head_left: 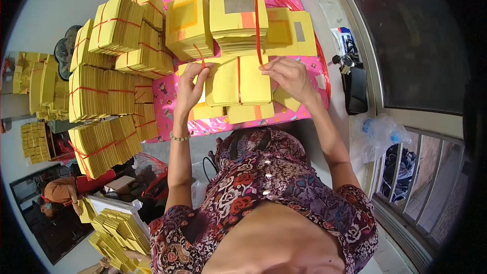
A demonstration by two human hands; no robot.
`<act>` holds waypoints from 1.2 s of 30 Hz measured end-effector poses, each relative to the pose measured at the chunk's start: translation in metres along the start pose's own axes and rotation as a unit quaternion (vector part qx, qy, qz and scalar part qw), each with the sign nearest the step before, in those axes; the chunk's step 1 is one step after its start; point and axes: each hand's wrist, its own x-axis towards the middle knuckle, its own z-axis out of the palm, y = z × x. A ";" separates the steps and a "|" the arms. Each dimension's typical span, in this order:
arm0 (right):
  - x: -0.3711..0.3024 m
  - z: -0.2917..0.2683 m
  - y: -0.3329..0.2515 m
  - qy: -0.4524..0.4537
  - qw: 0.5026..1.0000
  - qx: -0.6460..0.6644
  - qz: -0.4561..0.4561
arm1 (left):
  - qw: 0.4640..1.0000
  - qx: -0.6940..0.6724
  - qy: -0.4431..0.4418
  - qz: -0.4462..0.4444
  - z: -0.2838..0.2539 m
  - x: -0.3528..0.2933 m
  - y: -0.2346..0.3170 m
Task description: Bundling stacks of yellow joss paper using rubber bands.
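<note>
In front of me lies a stack of yellow paper sheets (221,82) with a red plastic ribbon (239,78) running down across its top face. My left hand (189,85) is at the stack's left far corner, thumb and fingers pinched on one length of the red ribbon. At the right far corner, my right hand (290,77) pinches another length, which rises over the taller paper pile behind. Both hands are just above the stack's far edge. Whether the ribbon crosses underneath is hidden.
Tall yellow paper piles (237,7) stand behind, with several tied bundles (114,23) heaped at the left. A pink patterned cloth (299,115) covers the table. A black case (356,91) lies by the window at right. Another person (60,190) is at the lower left.
</note>
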 end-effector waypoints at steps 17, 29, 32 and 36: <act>0.038 0.071 -0.037 -0.081 0.994 -0.020 0.069 | 0.997 0.026 -0.029 0.072 0.007 -0.016 -0.002; 0.061 0.078 -0.035 -0.075 0.973 0.213 0.039 | 0.979 -0.068 -0.190 0.037 -0.021 0.005 -0.015; 0.053 0.073 -0.035 -0.108 0.984 0.122 -0.071 | 0.969 -0.146 -0.197 -0.021 -0.021 0.003 -0.022; 0.047 0.069 -0.035 -0.087 0.980 -0.018 -0.177 | 0.974 -0.133 -0.185 0.000 -0.021 0.005 -0.017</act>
